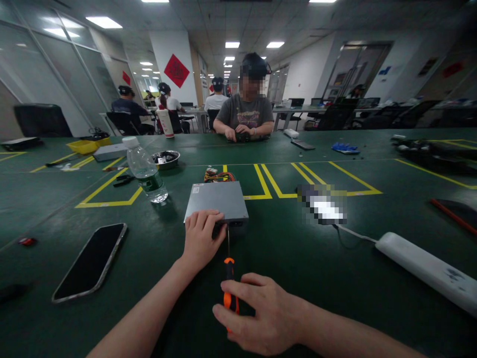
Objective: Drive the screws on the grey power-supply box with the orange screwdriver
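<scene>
A grey metal computer power supply (216, 198) lies on the green table, its bundle of coloured cables (223, 175) at the far side. My left hand (202, 232) grips its near left edge, fingers on the top and thumb at the front face. In my right hand (263, 313) is an orange and black screwdriver (229, 268), its handle between the thumb and fingers. The thin shaft points away from me, and its tip reaches the front face of the power supply near my left thumb. Whether the tip sits in a screw is too small to tell.
A water bottle (145, 171) and a metal bowl (166, 159) stand left of the power supply. Nearer lies a phone (91, 261). At right are a lit, blurred-out device (324, 206) and a white power strip (425, 268). Across the table sits a person (244, 109).
</scene>
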`<state>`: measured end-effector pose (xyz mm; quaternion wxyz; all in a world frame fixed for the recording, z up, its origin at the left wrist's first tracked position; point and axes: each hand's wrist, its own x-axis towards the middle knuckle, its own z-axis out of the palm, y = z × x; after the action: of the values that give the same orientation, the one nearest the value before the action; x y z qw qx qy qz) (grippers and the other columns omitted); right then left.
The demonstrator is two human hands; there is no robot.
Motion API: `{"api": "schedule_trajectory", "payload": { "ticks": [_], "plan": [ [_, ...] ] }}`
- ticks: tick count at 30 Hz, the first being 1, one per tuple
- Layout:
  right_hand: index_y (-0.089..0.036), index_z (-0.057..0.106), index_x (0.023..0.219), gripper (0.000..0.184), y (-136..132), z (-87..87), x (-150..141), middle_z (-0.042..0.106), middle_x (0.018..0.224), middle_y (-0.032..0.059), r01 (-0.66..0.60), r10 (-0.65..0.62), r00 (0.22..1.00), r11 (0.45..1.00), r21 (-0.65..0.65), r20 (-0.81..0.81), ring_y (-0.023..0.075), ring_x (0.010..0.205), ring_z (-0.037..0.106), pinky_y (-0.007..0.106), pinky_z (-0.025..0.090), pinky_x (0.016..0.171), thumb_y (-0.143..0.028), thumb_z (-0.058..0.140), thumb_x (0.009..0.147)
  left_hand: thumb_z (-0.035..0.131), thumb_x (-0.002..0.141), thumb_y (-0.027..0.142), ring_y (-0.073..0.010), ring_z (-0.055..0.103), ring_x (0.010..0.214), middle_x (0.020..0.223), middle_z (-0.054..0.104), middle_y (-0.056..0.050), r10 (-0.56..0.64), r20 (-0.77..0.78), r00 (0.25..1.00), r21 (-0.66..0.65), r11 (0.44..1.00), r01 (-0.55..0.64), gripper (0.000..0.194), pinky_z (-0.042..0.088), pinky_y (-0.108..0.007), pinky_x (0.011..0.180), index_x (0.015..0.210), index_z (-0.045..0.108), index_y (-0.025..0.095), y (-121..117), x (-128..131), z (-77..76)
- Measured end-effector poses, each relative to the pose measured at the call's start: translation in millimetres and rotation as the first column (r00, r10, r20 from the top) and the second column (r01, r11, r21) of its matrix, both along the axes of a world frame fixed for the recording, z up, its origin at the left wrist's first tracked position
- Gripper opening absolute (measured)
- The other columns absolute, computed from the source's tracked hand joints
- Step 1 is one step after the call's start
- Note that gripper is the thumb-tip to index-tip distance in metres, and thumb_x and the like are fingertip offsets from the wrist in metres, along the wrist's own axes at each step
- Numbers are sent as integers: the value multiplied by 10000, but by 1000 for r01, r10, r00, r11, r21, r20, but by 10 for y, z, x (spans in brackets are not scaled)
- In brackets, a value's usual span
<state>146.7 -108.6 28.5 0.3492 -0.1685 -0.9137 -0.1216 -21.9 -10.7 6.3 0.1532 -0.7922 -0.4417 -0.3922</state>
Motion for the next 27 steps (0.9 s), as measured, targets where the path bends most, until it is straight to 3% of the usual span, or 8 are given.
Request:
{"api": "schedule_trajectory", "payload": {
  "ticks": [4,8,12,17,20,27],
  "plan": [
    [-134,575,856,268,2,-4,12,659,828,96,-2,4,999,998,61,-31,138,913,603,222,470,579,-286,380,960,576,793,246,-228,515,911,993,618,-60,0,-4,1000,-5,1000,0,167,368,-372,775,956,563,213,-7,-1,10],
    [-133,537,763,327,9,-68,27,658,872,106,-8,9,995,1000,7,-102,119,808,618,213,485,606,-350,393,962,569,799,247,-227,515,907,989,618,-60,-1,-7,1000,1,1000,1,157,369,-373,778,953,563,214,-14,4,22],
    [-101,542,923,294,3,-91,16,642,882,124,-44,39,996,996,-77,-75,156,790,622,246,495,592,-340,371,935,567,796,241,-230,513,909,991,616,-62,-4,-2,1000,-11,1000,4,158,368,-378,781,951,562,213,-20,3,28],
    [-113,547,1052,297,-2,-61,33,622,919,128,-37,37,999,998,-49,-16,171,734,620,288,494,600,-283,357,901,506,815,178,-226,506,938,1027,601,-65,-51,8,999,-47,998,52,219,366,-385,793,1028,530,218,-30,-26,32],
    [-122,574,1015,301,3,-42,44,618,950,131,-34,33,999,999,-31,-27,151,677,609,291,488,613,-300,354,914,464,834,145,-214,511,949,1036,601,-54,-81,38,996,-47,995,83,214,366,-384,804,1020,525,231,-27,-44,20],
    [-134,580,780,304,25,-87,9,642,849,89,-62,62,997,998,17,-47,120,767,601,231,452,605,-332,424,949,460,856,155,-199,519,944,1034,615,-40,-114,51,992,-37,993,116,132,365,-374,801,907,551,237,-11,-67,7]
  ]
}}
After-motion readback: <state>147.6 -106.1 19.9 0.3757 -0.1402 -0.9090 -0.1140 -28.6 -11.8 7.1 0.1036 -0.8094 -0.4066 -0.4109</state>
